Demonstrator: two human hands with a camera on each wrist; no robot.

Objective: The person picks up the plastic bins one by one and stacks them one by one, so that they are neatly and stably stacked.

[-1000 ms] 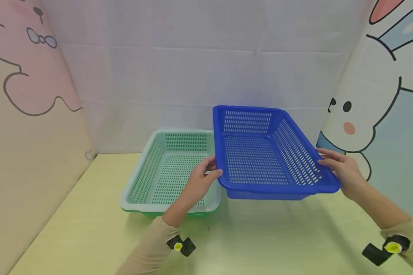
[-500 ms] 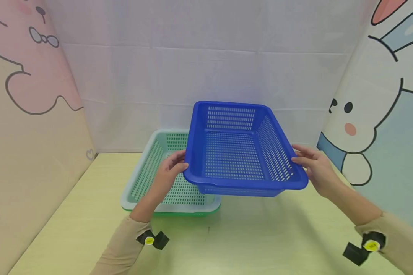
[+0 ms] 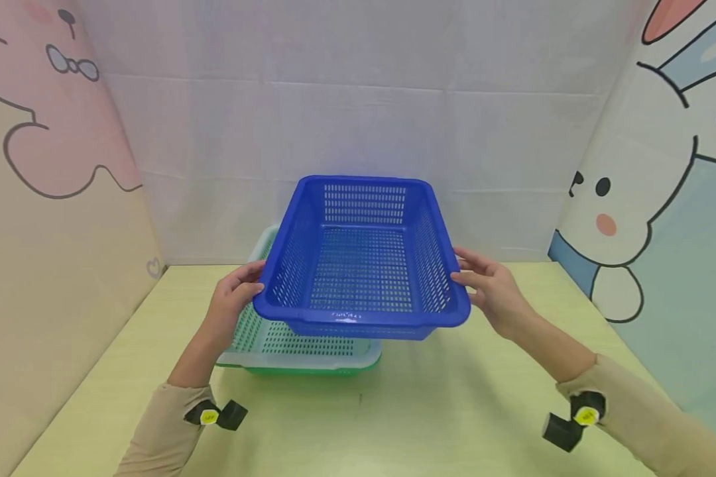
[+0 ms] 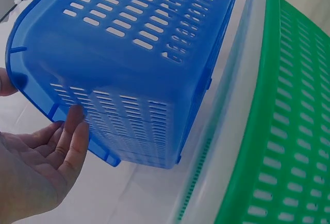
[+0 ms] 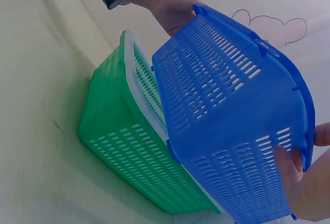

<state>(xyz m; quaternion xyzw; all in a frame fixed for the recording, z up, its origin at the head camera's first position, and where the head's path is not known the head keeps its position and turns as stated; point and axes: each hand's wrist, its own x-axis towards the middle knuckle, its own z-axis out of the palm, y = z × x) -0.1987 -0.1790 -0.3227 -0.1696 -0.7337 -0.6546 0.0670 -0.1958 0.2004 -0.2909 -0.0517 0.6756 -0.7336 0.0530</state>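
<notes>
A blue plastic basket (image 3: 364, 265) with slotted walls is held up between both hands, its inside facing me and bare. My left hand (image 3: 229, 301) pinches its left rim, thumb on top and fingers underneath against the wall, as the left wrist view shows. At the opposite rim, my right hand (image 3: 492, 291) grips the same way. Below and behind it stand stacked baskets, a pale one (image 3: 301, 360) nested in a green one (image 5: 111, 90). The blue basket covers much of them in the head view; in the right wrist view it hangs close over their rim.
The pale yellow table (image 3: 453, 411) carries the stacked baskets left of its middle. A white cloth wall (image 3: 358, 86) closes off the back. Printed side panels stand at left and right, the right one with a rabbit (image 3: 626, 199).
Both hands have carried the blue basket leftward, from the right of the stacked baskets to over them. The stacked baskets have stayed in place.
</notes>
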